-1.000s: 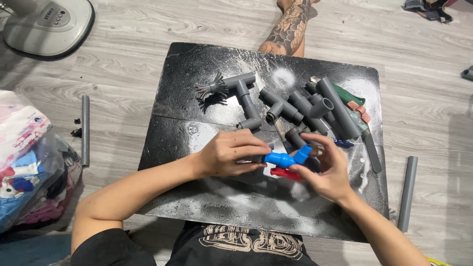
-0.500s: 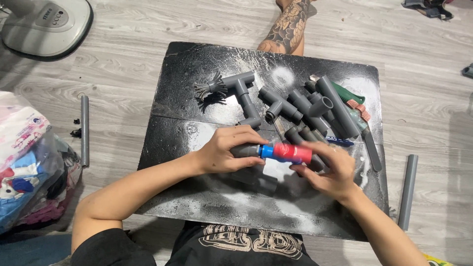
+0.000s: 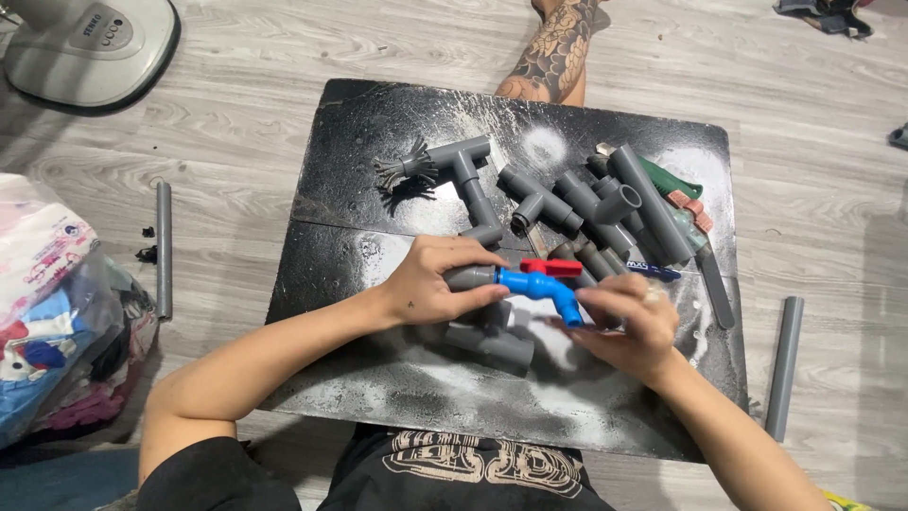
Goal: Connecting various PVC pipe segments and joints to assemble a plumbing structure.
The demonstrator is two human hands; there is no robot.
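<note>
**Blue tap held against a grey fitting**

My left hand [image 3: 437,281] was closed around a short grey pipe fitting [image 3: 470,276], thumb and fingers wrapped over it near the middle of the black board [image 3: 378,123]. The fitting met a blue plastic tap [image 3: 541,287] with a red handle [image 3: 550,268] on top; the tap's spout bent down towards the right. My right hand [image 3: 626,324] pinched the tap at its spout end, fingertips [image 3: 598,295] on the blue plastic. Both hands hovered just above the near half of the board.

Just under the tap lay more grey fittings [image 3: 492,343]. Farther away sat a grey tee piece [image 3: 465,161] and, to its right, a heap of grey pipes [image 3: 605,208], with a green-handled tool [image 3: 673,180] at the far right. One loose grey pipe [image 3: 164,248] lay on the wooden floor [image 3: 236,142] to the left of the board, another [image 3: 783,365] to the right.
</note>
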